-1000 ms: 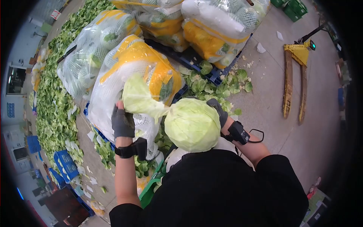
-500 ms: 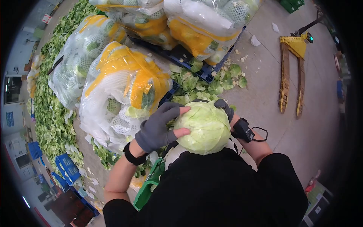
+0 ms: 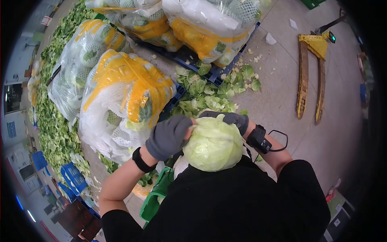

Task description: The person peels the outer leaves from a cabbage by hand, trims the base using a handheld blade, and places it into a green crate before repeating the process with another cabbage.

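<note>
A pale green cabbage (image 3: 211, 145) rests against the front of my black shirt. My right hand (image 3: 234, 120), in a grey glove, curves over its far right side and holds it; the fingertips are partly hidden. At its upper left edge, my left hand (image 3: 169, 136) is closed, with bare fingertips showing from the grey glove. Those fingers press together against the cabbage's surface, and whether they pinch a leaf edge is hard to make out. A small leaf flap stands up at the cabbage's top.
Plastic bags of net-wrapped cabbages (image 3: 129, 88) stand ahead and left, some on a blue pallet (image 3: 215, 74). Loose leaves (image 3: 197, 88) litter the floor, with a large heap (image 3: 56, 125) far left. A green crate (image 3: 151, 205) is beside me; a yellow pallet jack (image 3: 303, 76) stands right.
My left hand has gone from spread fingers on the cabbage's face to closed fingers at its upper left edge. The cabbage has shifted slightly toward me, and a leaf flap now shows on top.
</note>
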`<state>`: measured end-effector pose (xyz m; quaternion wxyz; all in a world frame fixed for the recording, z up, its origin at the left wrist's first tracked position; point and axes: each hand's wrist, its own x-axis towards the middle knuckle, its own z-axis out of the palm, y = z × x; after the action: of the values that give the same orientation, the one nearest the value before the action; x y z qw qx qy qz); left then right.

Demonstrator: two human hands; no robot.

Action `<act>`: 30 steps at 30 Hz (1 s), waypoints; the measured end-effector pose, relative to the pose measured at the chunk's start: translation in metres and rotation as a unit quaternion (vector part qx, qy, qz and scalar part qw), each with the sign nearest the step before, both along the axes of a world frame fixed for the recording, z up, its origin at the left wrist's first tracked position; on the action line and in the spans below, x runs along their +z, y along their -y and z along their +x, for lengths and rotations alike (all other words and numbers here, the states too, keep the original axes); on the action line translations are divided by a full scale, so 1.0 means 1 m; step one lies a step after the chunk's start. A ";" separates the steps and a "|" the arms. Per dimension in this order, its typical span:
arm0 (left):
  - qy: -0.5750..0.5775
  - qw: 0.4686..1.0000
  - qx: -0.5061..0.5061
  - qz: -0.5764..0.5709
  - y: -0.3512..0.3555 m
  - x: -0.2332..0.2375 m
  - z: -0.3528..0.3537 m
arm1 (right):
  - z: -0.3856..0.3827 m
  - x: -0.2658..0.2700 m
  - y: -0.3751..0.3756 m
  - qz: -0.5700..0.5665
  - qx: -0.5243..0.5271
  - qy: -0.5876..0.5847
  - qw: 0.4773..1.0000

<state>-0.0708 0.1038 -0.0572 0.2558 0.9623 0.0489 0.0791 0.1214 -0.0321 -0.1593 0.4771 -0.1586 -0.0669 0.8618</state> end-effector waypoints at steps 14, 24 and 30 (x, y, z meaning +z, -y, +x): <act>-0.040 0.930 0.280 -0.237 -0.030 -0.116 0.013 | -0.020 0.035 0.015 0.083 -0.074 0.173 0.979; -0.127 0.820 0.112 -0.547 0.001 0.002 -0.058 | -0.069 0.051 0.012 0.021 -0.159 0.095 0.983; -0.074 0.581 0.064 -0.808 -0.012 -0.059 -0.085 | -0.083 0.048 -0.038 0.151 -0.150 0.450 0.867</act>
<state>-0.1561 0.1158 -0.1161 0.9175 0.3550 0.1727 -0.0485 0.0383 0.0055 -0.1113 0.5367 -0.4631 -0.3792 0.5947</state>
